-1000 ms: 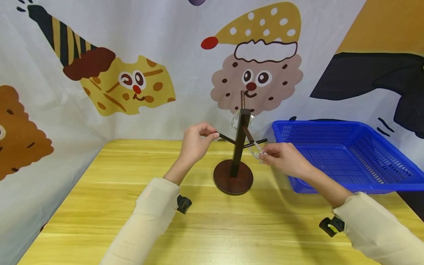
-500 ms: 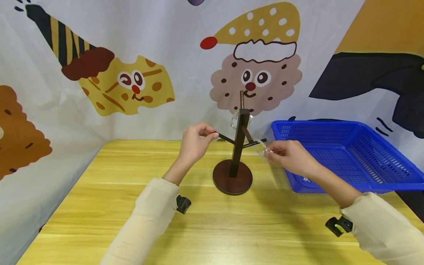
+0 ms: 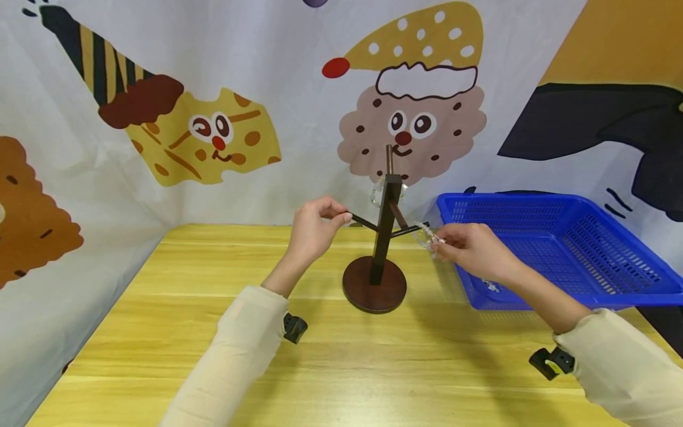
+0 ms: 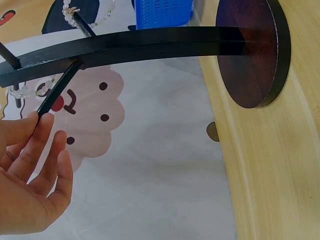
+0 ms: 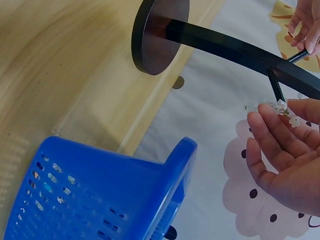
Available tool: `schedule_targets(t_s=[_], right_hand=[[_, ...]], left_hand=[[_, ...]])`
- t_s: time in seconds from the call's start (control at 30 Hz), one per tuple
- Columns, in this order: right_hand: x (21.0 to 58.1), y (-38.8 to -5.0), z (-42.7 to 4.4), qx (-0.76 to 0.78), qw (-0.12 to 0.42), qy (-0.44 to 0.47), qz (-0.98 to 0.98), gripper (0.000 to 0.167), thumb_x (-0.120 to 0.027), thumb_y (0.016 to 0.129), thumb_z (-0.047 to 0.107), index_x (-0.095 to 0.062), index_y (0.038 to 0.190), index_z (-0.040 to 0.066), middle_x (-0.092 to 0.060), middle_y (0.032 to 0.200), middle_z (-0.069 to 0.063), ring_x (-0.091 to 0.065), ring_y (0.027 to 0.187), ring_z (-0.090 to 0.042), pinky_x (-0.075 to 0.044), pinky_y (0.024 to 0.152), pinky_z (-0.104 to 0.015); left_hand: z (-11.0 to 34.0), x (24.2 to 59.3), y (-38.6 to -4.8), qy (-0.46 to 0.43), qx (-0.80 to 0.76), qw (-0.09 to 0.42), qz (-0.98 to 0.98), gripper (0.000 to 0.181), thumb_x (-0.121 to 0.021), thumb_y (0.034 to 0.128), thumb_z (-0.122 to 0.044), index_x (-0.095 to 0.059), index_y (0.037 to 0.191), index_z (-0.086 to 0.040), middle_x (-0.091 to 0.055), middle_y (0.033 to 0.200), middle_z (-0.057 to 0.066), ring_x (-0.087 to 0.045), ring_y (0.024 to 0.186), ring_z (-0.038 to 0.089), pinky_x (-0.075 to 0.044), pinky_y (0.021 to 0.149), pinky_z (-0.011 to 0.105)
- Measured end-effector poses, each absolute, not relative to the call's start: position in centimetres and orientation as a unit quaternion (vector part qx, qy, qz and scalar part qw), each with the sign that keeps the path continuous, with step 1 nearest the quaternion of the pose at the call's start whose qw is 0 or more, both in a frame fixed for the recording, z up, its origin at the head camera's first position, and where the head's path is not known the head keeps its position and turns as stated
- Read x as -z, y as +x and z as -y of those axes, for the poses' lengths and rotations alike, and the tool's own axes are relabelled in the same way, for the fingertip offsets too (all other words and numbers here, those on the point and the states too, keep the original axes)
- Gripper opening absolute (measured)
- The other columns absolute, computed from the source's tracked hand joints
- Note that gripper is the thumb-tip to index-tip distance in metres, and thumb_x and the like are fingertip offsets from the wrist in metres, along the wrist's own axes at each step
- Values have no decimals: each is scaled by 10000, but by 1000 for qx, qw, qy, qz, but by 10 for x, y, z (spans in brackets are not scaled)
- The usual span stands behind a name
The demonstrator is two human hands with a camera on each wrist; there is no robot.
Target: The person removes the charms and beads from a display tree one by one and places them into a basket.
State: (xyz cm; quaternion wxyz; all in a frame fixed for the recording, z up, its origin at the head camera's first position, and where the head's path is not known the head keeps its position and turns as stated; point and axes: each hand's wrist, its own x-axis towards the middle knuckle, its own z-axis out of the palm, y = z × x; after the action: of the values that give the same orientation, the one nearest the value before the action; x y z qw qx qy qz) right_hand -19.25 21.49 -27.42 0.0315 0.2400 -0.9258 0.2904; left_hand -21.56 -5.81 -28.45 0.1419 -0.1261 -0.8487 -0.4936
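Markings in view: printed cartoons on the pale backdrop (image 3: 299, 107) — a cheese wedge (image 3: 208, 139) under a striped cone hat, a biscuit (image 3: 413, 130) in a spotted yellow hat.

Surface: table (image 3: 187, 332) in yellow wood grain, backdrop hanging behind its far edge. Blue slotted basket (image 3: 544, 255) at the right; a small white item (image 3: 491, 286) shows in its near corner, too small to identify.

Stand: dark post (image 3: 383, 237) upright on a round base (image 3: 374, 284), pegs branching from it. A second bracelet (image 3: 376, 194) hangs behind the post's upper part.

Left hand (image 3: 315, 228): thumb and forefinger pinch the outer end of the left peg (image 3: 363, 221). Right hand (image 3: 472, 249): thumb and fingers together, pinching the clear bead bracelet (image 3: 425, 235), which sits at the tip of the right peg (image 3: 404, 232) — cannot tell whether the loop encircles it.

Both sleeves cream (image 3: 229, 356).
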Motion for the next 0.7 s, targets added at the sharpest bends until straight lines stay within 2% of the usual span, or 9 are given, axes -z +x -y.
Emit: schedule_targets(t_s=[0.7], right_hand=[[265,-190,-226,-280,38,232,931,111,-590,899,128,-666,883,49,-644,722,18,-619,652,-115,-494,595,-276]], left_hand=[[58,283,-215,-128,498,141,846,97,-663,845,-143,-679,853,-48,-683,846,71,-616,811,201,-476,673,336]])
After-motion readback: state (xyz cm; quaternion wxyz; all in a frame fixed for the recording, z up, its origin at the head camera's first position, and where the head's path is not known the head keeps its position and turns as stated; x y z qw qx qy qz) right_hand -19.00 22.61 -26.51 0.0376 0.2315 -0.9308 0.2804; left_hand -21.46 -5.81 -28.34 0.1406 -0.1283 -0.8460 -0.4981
